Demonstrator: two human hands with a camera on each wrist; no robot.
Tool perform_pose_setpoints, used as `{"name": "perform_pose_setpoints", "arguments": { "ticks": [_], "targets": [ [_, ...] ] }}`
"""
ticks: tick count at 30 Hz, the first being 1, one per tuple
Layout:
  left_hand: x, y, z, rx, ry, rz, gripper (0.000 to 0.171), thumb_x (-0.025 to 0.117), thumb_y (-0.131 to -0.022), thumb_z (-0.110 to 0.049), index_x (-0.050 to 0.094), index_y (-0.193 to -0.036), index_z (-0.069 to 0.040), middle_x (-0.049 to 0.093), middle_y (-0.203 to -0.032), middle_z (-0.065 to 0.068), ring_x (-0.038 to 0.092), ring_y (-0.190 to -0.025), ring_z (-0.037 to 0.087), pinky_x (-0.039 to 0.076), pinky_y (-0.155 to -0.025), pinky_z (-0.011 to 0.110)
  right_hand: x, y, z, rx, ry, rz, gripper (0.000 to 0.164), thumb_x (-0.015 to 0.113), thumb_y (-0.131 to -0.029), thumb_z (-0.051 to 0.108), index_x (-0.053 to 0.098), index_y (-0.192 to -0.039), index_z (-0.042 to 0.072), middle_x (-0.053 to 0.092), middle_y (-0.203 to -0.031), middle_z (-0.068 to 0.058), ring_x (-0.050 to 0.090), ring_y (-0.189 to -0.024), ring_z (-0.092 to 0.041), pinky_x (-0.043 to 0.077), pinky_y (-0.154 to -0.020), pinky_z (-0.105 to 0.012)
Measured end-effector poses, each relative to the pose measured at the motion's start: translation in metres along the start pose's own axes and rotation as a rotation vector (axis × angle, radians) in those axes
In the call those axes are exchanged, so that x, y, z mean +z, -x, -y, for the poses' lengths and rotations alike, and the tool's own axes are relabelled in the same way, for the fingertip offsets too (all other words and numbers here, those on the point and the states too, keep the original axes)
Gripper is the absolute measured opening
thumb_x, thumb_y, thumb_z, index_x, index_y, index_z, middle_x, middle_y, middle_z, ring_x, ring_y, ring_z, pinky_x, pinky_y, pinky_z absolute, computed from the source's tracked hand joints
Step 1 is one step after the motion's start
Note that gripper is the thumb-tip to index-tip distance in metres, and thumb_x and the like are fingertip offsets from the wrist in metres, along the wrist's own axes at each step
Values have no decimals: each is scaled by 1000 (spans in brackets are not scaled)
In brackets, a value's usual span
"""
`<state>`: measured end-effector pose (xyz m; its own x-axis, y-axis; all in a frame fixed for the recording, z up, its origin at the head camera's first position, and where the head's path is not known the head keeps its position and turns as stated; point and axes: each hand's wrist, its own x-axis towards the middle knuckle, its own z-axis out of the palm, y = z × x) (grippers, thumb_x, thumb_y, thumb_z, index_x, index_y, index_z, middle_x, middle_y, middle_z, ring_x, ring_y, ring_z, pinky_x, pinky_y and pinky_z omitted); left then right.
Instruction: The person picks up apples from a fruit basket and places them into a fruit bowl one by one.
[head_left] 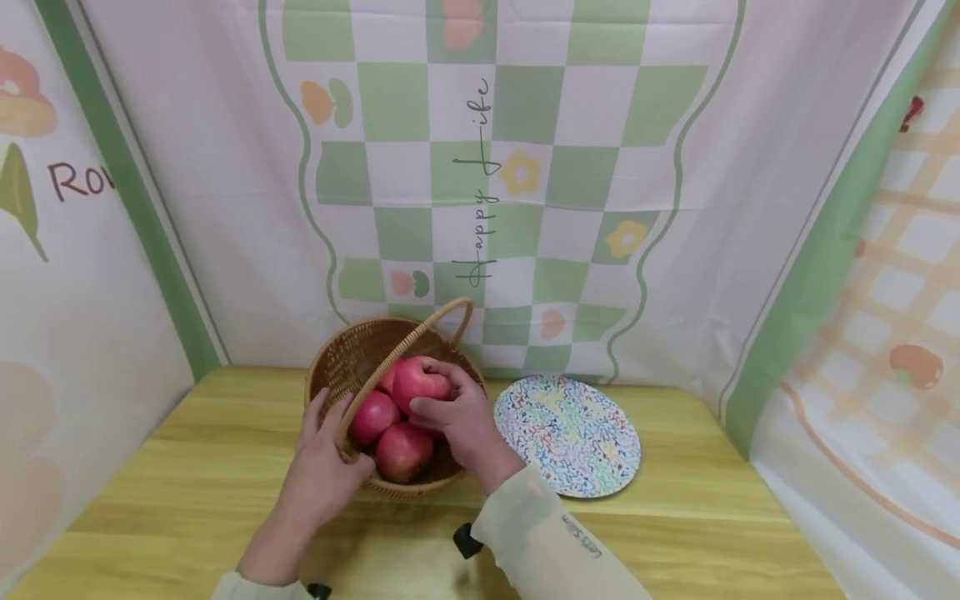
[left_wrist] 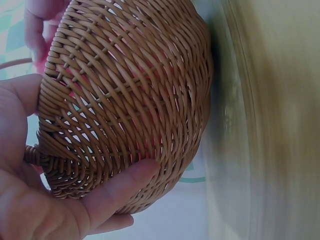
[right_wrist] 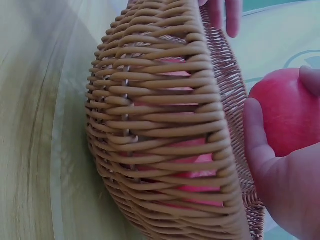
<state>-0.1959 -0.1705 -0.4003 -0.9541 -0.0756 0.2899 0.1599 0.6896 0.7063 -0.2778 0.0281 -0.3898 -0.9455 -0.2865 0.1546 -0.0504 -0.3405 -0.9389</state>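
Note:
A wicker basket (head_left: 337, 367) with an arched handle (head_left: 397, 350) holds several red apples, among them a front apple (head_left: 405, 452) and a left one (head_left: 374, 417). My left hand (head_left: 322, 467) grips the basket's near left rim by the handle's base; in the left wrist view its fingers (left_wrist: 122, 187) lie along the woven outer side. With thumb and fingers, my right hand (head_left: 468, 421) holds an apple (head_left: 417, 382) above the others. The right wrist view has this apple (right_wrist: 287, 112) beyond the basket rim, between thumb and fingers.
Right of the basket, a round plate (head_left: 570, 437) with a multicoloured squiggle pattern lies on the wooden table (head_left: 660, 533). A printed curtain (head_left: 600, 175) hangs behind the table, with further fabric panels at left and right.

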Motion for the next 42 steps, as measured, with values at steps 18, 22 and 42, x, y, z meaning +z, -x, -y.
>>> {"name": "perform_pose_setpoints", "arguments": {
  "ticks": [18, 22, 42],
  "targets": [
    [-9, -10, 10, -107, 119, 41, 85, 69, -79, -12, 31, -154, -2, 6, -161, 21, 39, -131, 49, 38, -100, 59, -16, 34, 28, 2, 163, 163, 61, 75, -76, -11, 64, -130, 13, 55, -134, -12, 59, -109, -32, 58, -75, -46],
    [-6, -11, 12, -96, 132, 31, 84, 69, -77, -10, 32, -153, -2, 8, -161, 21, 39, -130, 48, 38, -100, 57, -27, 46, 37, 37, 123, 140, 63, 75, -75, -14, 62, -132, 11, 50, -141, -10, 55, -115, -33, 56, -80, -48],
    [-5, 4, 14, -207, 251, -34, 79, 66, -79, -5, 34, -151, -3, 14, -156, 18, 36, -127, 41, 37, -97, 55, -156, 65, 55, 100, 59, -270, 64, 65, -82, -18, 46, -140, 2, 29, -149, -16, 41, -125, -43, 52, -88, -49]
  ]
}}
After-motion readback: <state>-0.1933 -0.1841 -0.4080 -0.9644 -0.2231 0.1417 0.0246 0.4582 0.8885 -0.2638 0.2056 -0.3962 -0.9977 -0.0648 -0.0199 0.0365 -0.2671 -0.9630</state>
